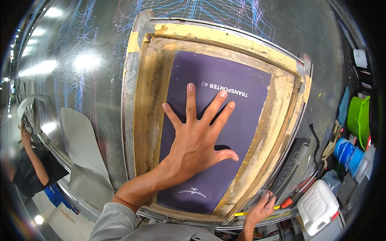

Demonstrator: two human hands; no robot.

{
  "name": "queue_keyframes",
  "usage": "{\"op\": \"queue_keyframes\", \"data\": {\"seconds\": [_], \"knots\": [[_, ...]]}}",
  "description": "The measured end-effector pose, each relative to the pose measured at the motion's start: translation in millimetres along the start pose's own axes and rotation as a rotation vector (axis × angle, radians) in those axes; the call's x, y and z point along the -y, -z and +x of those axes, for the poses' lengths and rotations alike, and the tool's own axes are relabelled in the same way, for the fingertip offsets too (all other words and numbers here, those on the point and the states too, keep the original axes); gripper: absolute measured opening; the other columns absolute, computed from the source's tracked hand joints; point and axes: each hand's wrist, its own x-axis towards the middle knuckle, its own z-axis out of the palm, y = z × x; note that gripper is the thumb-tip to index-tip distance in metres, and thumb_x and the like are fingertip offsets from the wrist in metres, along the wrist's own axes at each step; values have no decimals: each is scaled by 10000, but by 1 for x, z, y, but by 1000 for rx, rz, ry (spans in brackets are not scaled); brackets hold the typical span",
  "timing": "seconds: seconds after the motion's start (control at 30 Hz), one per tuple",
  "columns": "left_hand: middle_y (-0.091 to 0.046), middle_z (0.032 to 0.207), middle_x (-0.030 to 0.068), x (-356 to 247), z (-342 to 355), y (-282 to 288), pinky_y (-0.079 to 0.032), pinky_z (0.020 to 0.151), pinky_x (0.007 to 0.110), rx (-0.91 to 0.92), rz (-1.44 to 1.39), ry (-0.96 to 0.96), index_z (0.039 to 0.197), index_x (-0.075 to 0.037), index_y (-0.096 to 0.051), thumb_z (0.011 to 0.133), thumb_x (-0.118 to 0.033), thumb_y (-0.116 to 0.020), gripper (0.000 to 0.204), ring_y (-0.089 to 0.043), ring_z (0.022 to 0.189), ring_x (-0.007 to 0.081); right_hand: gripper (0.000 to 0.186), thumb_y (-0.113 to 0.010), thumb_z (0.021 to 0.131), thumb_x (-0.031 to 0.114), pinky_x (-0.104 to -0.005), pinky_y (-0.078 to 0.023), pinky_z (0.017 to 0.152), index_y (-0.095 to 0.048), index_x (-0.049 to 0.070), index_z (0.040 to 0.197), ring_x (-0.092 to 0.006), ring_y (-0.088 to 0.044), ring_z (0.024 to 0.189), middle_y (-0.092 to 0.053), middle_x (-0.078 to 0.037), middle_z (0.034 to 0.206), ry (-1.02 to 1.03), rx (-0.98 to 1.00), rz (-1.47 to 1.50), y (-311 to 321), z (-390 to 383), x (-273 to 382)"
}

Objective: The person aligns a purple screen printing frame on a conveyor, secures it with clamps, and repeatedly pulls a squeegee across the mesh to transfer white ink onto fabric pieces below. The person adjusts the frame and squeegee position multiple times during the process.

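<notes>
My left hand [201, 128] lies palm down with its fingers spread on a dark purple panel [241, 116]. The panel has white print near its far end and a small white emblem near its close end. Around it runs a rectangular frame [225, 34], edged with worn yellowish tape. My right hand [261, 207] is at the frame's near right corner, fingers curled together around something greyish that I cannot make out. A thin yellow stick [240, 214] passes by that hand; an orange-red handle [286, 202] lies just right of it.
A grey sheet piece [86, 152] lies left of the frame on the dark, line-marked table [108, 132]. At right are a white jug [318, 207], a green tub [358, 116], a blue container [349, 154] and a dark printed strip [290, 166]. A person [34, 160] works at far left.
</notes>
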Motion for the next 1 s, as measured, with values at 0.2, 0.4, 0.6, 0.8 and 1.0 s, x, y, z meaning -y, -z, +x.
{"op": "queue_keyframes", "data": {"seconds": [0.2,0.4,0.6,0.8,1.0], "knots": [[-232,1692,57,0,1,-1,-90,896,959,27,7,2,1558,-193,-441,630,-835,-686,1154,28,1499,629,286,-489,1083,174,-343,-465,786,-601,-82,1022,-195,-561,838,-626,-126,883,-5,-37,-3,-2,-1,-6],[-225,1697,55,0,2,1,-62,900,956,59,-1,14,1553,-191,-444,644,-819,-683,1130,29,1501,632,295,-491,1083,182,-340,-463,776,-600,-86,1029,-197,-549,821,-620,-121,873,11,-27,-19,-1,-1,-8],[-226,1701,52,-1,2,3,-80,910,948,69,16,14,1550,-203,-453,633,-832,-680,1135,-3,1501,633,295,-487,1090,190,-340,-454,807,-599,-81,1057,-194,-541,859,-618,-124,919,-10,9,-42,3,-2,-5],[-248,1697,35,2,2,1,-64,914,943,64,18,9,1551,-222,-465,643,-833,-662,1112,-12,1507,621,273,-464,1095,168,-335,-446,801,-593,-67,1044,-191,-532,864,-596,-113,917,-39,-8,-24,0,-2,-2],[-229,1706,32,4,-1,-1,-25,919,937,59,-27,3,1564,-231,-452,667,-832,-645,1097,2,1510,617,290,-441,1106,188,-333,-448,794,-584,-52,1027,-185,-526,852,-577,-107,908,-36,40,10,2,-2,-2]]}}
